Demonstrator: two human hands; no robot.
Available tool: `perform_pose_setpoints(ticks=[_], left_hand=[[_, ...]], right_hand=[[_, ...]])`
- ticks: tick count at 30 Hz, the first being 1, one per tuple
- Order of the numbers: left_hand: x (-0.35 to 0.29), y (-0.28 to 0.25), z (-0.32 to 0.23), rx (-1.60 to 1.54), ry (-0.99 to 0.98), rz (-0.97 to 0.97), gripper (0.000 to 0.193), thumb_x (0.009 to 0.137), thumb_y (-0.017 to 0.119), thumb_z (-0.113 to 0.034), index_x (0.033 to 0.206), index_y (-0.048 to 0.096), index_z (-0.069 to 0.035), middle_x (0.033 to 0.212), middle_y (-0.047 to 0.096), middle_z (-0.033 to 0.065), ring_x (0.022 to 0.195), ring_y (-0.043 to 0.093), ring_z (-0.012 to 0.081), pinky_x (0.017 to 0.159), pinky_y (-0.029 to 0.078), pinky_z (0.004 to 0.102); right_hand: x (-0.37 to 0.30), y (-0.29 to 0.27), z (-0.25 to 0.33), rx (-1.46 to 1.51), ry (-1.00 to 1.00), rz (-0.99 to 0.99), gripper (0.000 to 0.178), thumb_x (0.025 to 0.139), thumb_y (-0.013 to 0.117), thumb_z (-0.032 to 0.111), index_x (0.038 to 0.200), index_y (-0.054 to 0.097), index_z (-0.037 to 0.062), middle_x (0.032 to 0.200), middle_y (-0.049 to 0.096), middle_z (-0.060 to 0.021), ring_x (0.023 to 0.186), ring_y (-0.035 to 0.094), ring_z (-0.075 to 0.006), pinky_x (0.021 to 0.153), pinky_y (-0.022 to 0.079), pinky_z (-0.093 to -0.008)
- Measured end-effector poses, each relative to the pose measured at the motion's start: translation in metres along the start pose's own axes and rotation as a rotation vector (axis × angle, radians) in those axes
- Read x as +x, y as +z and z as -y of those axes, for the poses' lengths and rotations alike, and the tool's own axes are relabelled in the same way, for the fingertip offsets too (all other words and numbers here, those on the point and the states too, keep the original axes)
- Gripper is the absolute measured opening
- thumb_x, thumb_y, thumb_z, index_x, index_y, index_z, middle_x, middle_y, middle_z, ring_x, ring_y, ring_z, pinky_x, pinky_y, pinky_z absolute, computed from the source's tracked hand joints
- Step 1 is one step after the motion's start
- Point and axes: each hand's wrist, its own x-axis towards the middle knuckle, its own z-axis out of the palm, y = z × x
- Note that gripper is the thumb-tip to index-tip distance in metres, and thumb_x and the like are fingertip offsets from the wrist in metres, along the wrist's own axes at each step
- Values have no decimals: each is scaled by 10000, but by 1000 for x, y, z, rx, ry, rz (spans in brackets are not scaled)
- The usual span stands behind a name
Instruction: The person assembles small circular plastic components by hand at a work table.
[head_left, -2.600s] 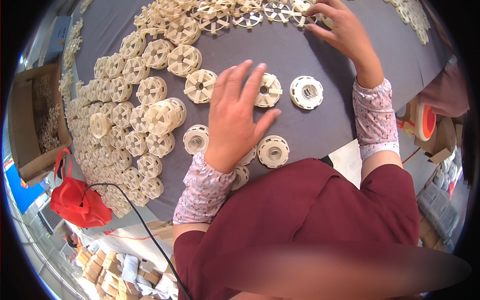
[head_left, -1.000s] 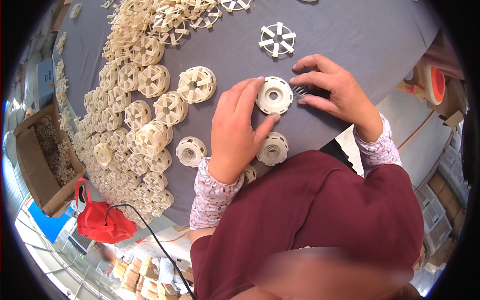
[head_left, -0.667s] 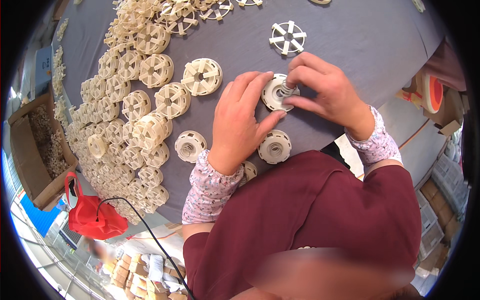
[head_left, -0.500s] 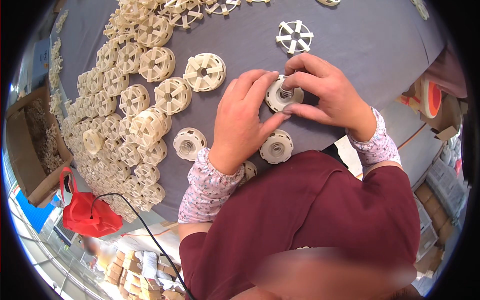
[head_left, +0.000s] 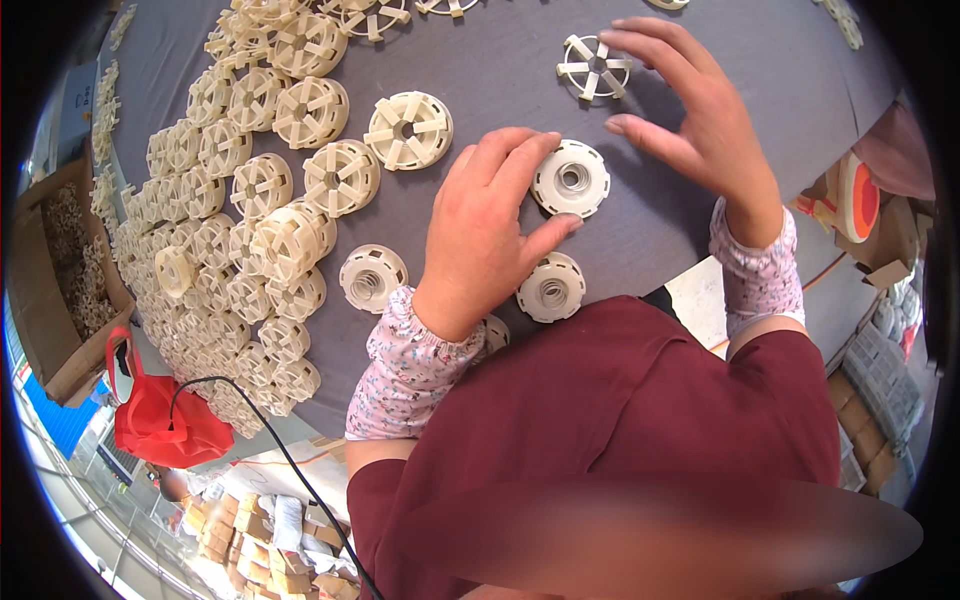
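Observation:
My left hand (head_left: 478, 215) grips the left rim of a round cream plastic base (head_left: 597, 182) between thumb and fingers. A metal coil spring (head_left: 572, 178) stands in its middle. My right hand (head_left: 705, 125) is open, its fingers spread. Its fingertips are by a flat six-spoked plastic ring (head_left: 577, 68) on the cloth; whether they touch it is unclear. Closer to me sits a second round base (head_left: 551, 288) with a spring in it, and a third base (head_left: 374, 279) with a spring lies left of my wrist. My left sleeve partly hides another round part (head_left: 496, 336).
Many assembled spoked discs (head_left: 341, 178) are heaped along the left of the grey-covered table (head_left: 480, 75). One assembled disc (head_left: 409, 131) lies nearer my left hand. Beyond the left edge are a cardboard box (head_left: 60, 290) of small parts and a red bag (head_left: 170, 425).
My right hand has let go of the spring and moved up and right toward the spoked ring, fingers opening. My left hand stays on the base.

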Motion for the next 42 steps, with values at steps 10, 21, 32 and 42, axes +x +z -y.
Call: perform_pose_setpoints(ticks=[10, 21, 32, 42], left_hand=[[1, 3, 1, -72, -10, -4, 403, 799, 905, -156, 1187, 800, -135, 1269, 676, 96, 1000, 678, 295, 879, 574, 433], [-3, -7, -2, -353, -211, -11, 441, 920, 819, -53, 1349, 721, -23, 1262, 700, 94, 917, 661, 160, 827, 567, 311], [1, -1, -1, -409, -239, 56, 530, 914, 808, 1, 1432, 700, -37, 1300, 665, 79, 913, 646, 110, 792, 579, 248], [-5, -30, -3, 34, -232, 43, 579, 877, 862, -206, 1401, 683, -40, 1285, 660, 152, 1125, 705, 357, 965, 577, 429]], right_hand=[[2, 7, -15, 171, 235, 193, 636, 856, 866, 168, 1458, 676, 93, 1313, 674, -53, 921, 615, -180, 832, 535, -310], [-23, -6, 23, 464, 113, 316, 584, 818, 871, 167, 1376, 729, 73, 1273, 705, -104, 1023, 710, -262, 876, 592, -377], [-26, 8, 38, 341, 118, 353, 655, 768, 917, 127, 1386, 708, 82, 1250, 696, -115, 1069, 715, -334, 928, 604, -415], [2, -5, 12, 577, 187, 389, 512, 872, 896, 213, 1338, 734, 78, 1327, 689, -135, 1155, 702, -360, 975, 593, -417]])
